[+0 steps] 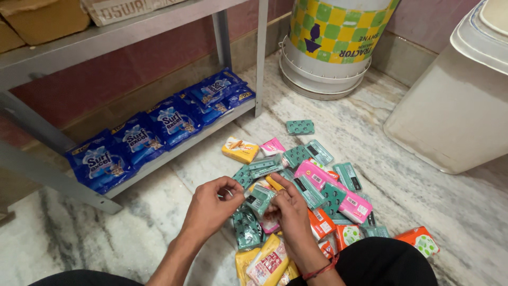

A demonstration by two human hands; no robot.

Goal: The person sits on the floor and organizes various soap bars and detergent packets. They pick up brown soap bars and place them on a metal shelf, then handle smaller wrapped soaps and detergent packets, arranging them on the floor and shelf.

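Far left, blue detergent pouches (138,142) sit in a row on the bottom metal shelf (174,151) — none of them touched.

Left hand (210,207) hovers over the marble floor (106,233), fingers curled, thumb and forefinger pinched together; whether they hold anything I cannot tell. Just beside it, right hand (288,209) grips a small teal soap packet (259,198) at the near edge of the pile, fingers folded round it.

Judged step: picking one bar out of the heap, both hands meeting on it. The next move would need a firm two-handed hold and a clean lift clear of neighbouring packets.

Right of the hands — the loose pile of soap bars (328,196), teal, pink, orange, yellow, spread on the floor. One stray teal bar (300,127) lies well apart, toward the painted drum (330,47).
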